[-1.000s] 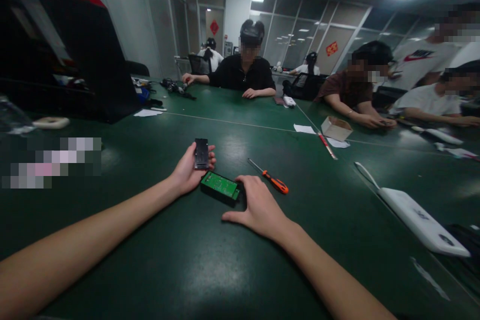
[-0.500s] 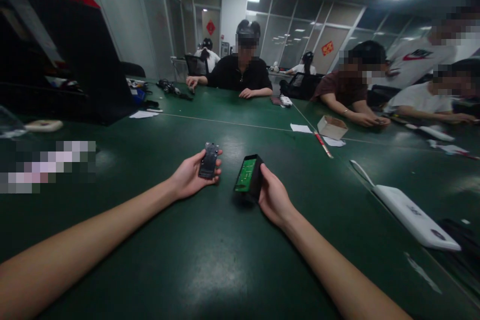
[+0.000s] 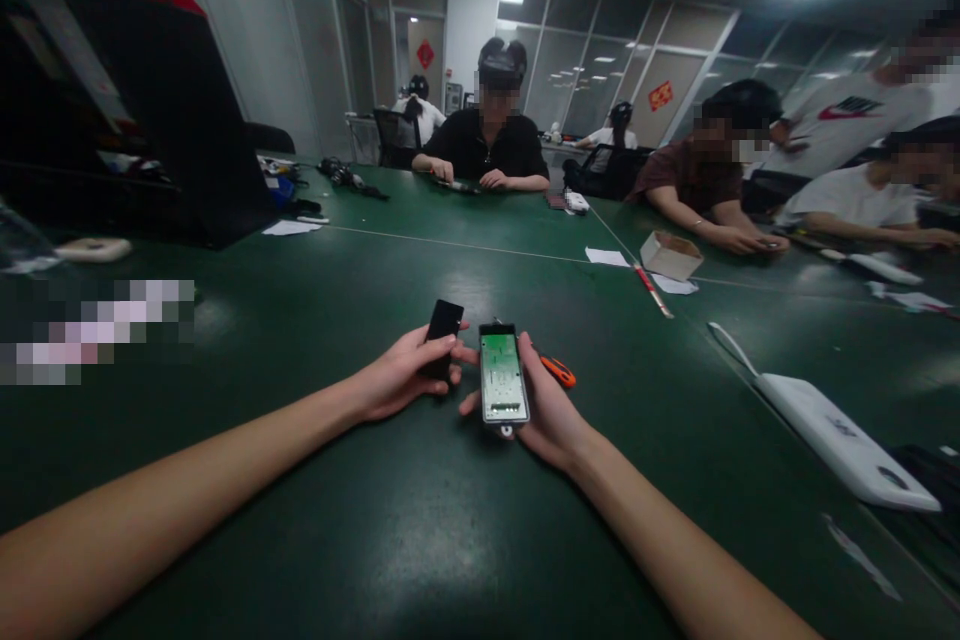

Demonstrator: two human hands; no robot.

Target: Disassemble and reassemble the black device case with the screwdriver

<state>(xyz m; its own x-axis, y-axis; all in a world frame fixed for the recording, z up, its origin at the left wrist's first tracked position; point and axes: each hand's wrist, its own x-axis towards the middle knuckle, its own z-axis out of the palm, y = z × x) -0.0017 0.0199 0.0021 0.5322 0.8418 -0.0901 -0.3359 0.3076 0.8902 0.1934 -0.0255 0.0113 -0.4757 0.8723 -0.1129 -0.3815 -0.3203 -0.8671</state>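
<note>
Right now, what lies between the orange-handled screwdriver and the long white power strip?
Head view: only bare green table between the screwdriver and the power strip.

White power strip (image 3: 840, 438), cardboard box (image 3: 673, 256), orange screwdriver (image 3: 559, 371) on green table (image 3: 360, 530)

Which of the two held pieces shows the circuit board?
The case half in the right hand, its green board facing up; the left hand holds a cover showing only plain black.
</note>
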